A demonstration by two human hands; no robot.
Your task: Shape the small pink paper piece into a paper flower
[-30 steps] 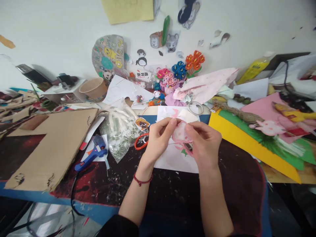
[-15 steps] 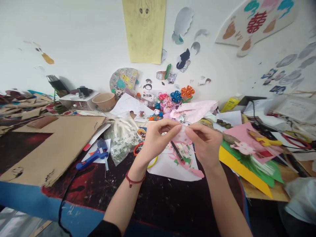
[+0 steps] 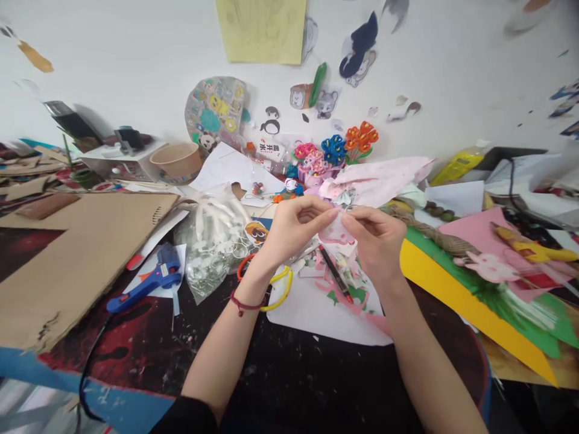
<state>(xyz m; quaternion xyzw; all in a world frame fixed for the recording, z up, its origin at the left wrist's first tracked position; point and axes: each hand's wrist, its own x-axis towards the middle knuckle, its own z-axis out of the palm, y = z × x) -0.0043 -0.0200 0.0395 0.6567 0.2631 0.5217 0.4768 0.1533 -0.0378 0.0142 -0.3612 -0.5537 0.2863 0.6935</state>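
Note:
Between my hands is a small pale pink, thin piece point(image 3: 336, 232) with a darker pink edge; whether it is cloth or paper I cannot tell. My left hand point(image 3: 299, 232) pinches its upper left side between thumb and fingers. On the other side, my right hand point(image 3: 378, 242) pinches the upper right in the same way. Both are raised over a white sheet point(image 3: 307, 313) scattered with pink and green scraps. A dark pen with a red end point(image 3: 335, 274) lies on that sheet, just below the held piece.
To the left lie a blue glue gun point(image 3: 158, 280) with a cord, a large cardboard piece point(image 3: 90, 241) and a plastic bag of white parts point(image 3: 212, 241). Yarn-like flowers point(image 3: 333, 149) stand at the back. Yellow card point(image 3: 452, 289) and green sheets lie at right.
The view has moved closer and tilted down, so the table things appear larger. Both hands keep their pinch on the pink piece, with little change in their pose.

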